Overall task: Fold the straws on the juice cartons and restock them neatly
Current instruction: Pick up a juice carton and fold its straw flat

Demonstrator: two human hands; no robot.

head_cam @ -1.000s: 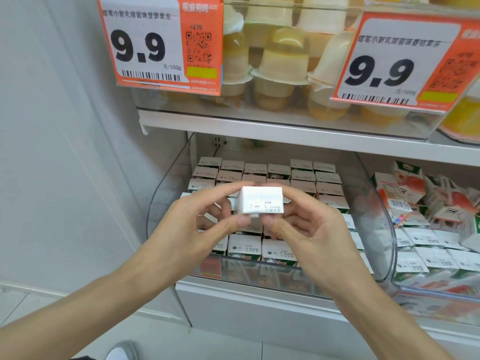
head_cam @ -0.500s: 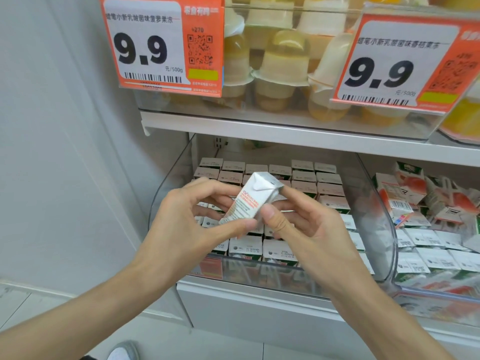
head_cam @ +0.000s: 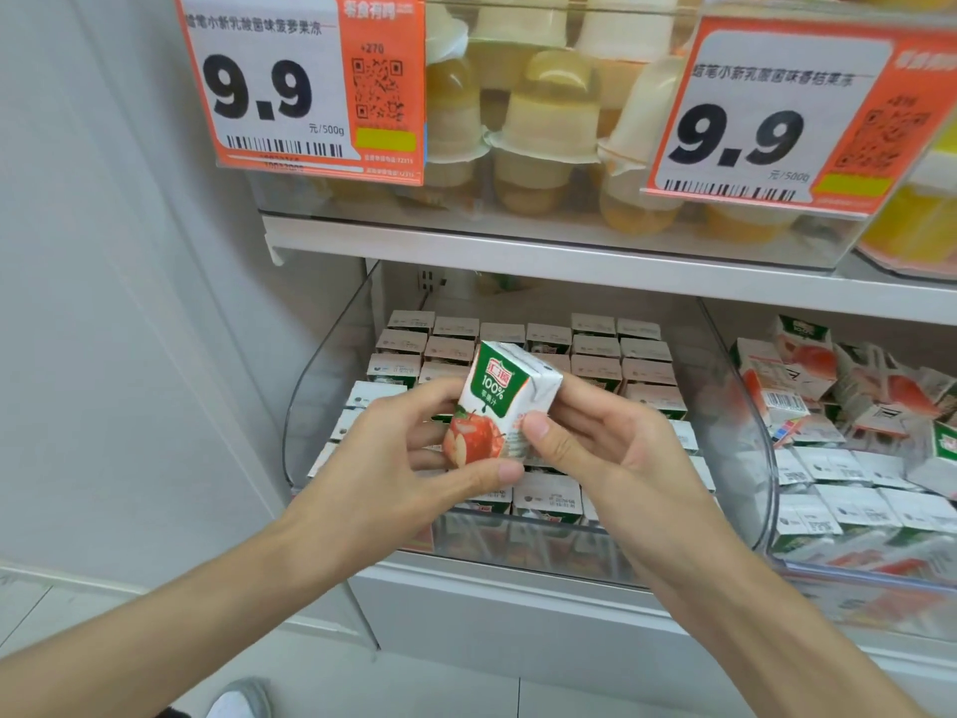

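Held carton [head_cam: 499,401]: "100%" on its green-and-white front. Left price tag [head_cam: 305,80]: "9.9", "/500g", "+270". Right price tag [head_cam: 777,116]: "9.9", "/500g".

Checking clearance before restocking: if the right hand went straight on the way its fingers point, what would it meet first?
The juice carton it holds; the right hand points leftward, so next would likely be the left hand, though depth is unclear.

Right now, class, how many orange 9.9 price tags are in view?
2. The left price tag hangs top left; the right price tag hangs top right. More may lie off-frame.
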